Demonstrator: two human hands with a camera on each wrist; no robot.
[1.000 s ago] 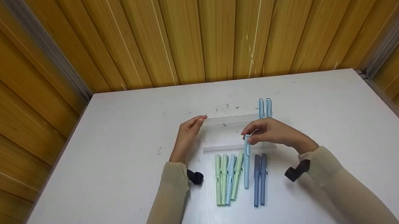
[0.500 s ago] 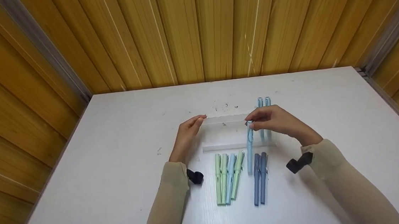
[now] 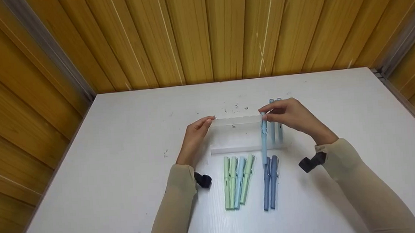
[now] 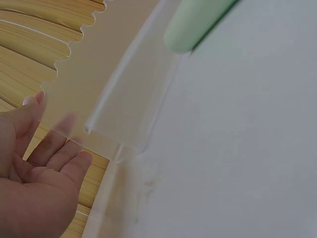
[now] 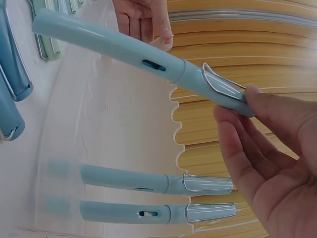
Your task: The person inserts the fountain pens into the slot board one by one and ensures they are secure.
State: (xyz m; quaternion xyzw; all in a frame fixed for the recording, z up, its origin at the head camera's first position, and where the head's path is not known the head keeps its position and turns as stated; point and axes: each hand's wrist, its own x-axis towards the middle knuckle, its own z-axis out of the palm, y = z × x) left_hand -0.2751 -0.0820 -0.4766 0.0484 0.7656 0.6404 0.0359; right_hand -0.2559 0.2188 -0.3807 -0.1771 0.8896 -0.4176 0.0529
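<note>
My left hand (image 3: 196,136) pinches the far left corner of a clear plastic pen stand (image 3: 235,121), whose scalloped top edge (image 4: 62,62) shows in the left wrist view. Between thumb and fingertips, my right hand (image 3: 290,115) holds a light blue pen (image 5: 119,44) by its cap end, near the clip. That pen slants over the stand, its barrel end pointing toward me. Two more light blue pens, one nearer (image 5: 129,178) and one at the end (image 5: 126,211), rest side by side in the stand's right end, partly behind my right hand in the head view.
In front of the stand lie two green pens (image 3: 227,185), a light blue pen (image 3: 240,184) and another green pen (image 3: 247,180). To their right are two dark blue pens (image 3: 273,185). The white table (image 3: 103,158) meets wood-patterned panels (image 3: 193,32) at the back.
My right hand has lifted the light blue pen from beside the other pens and carried it away from me and slightly right, over the stand. My left hand keeps its place on the stand's corner.
</note>
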